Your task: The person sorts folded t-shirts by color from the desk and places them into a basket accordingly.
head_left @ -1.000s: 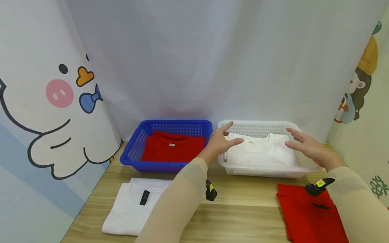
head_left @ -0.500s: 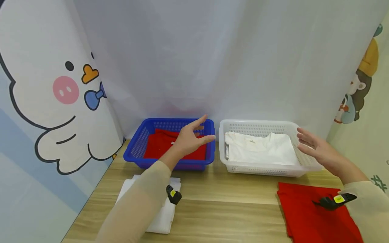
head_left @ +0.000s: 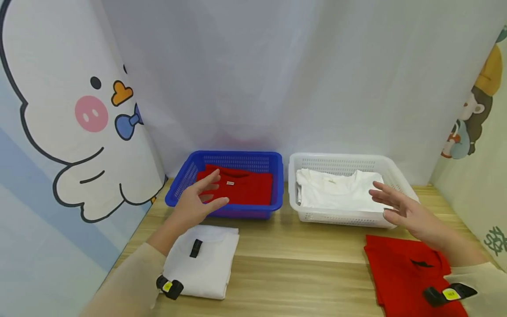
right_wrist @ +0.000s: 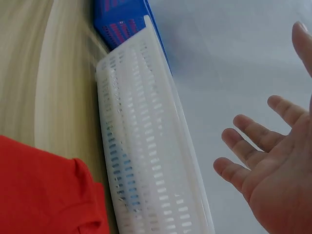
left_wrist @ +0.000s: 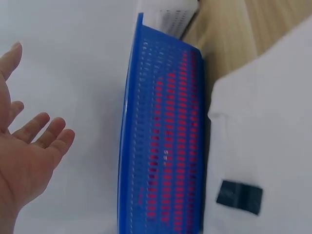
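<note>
My left hand (head_left: pixel 192 209) holds nothing, its fingers loosely spread over the front left of the blue basket (head_left: pixel 277 185). Inside that basket lies a folded red shirt (head_left: pixel 249 189) with a small pale neck label. Below the hand, a folded white shirt (head_left: pixel 210 268) with a black label rests on the table, partly covered by my sleeve. My right hand (head_left: pixel 412 215), fingers relaxed and holding nothing, hovers by the right front of the white basket (head_left: pixel 295 189), which contains a folded white shirt (head_left: pixel 336 193). Under my right forearm is another folded red shirt (head_left: pixel 404 273).
The wooden table (head_left: pixel 297 277) runs between the two folded shirts in front of the baskets. A pale curtain (head_left: pixel 245 79) hangs right behind the baskets, with a printed cartoon panel (head_left: pixel 47 119) at the left and another wall panel (head_left: pixel 483 176) at the right.
My left hand has moved left from over the white basket, across the blue one to its front left. The right hand went slightly right, then down and back left. Shirts and baskets stay put.
</note>
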A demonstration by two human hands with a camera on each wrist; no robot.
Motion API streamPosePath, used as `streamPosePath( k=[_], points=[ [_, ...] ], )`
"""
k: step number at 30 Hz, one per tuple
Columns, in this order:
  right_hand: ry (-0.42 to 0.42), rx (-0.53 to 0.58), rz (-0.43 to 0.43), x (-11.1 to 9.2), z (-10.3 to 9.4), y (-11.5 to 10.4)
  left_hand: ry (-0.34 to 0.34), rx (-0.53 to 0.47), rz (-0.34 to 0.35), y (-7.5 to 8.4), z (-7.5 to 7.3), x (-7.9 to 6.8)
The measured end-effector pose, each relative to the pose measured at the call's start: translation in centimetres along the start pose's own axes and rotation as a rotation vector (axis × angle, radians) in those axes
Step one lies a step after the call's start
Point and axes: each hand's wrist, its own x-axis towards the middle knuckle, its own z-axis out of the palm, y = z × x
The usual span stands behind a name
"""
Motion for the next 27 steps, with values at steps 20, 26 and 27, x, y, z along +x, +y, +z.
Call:
streamPosePath(
  k=[20, 26, 27],
  points=[
    [-0.289, 0.159, -0.134, 3.5, 12.2, -1.7, 0.034, 0.015, -0.150, -5.8, -5.1, -8.8],
    [-0.343, 0.169, -0.098, 5.2, 16.3, -2.2, 0.070, 0.092, -0.160, -7.1, -5.5, -10.1],
    [-0.345, 0.177, -0.095, 5.6, 16.9, -2.3, 0.067, 0.109, -0.165, -7.4, -5.6, -10.3]
  ],
)
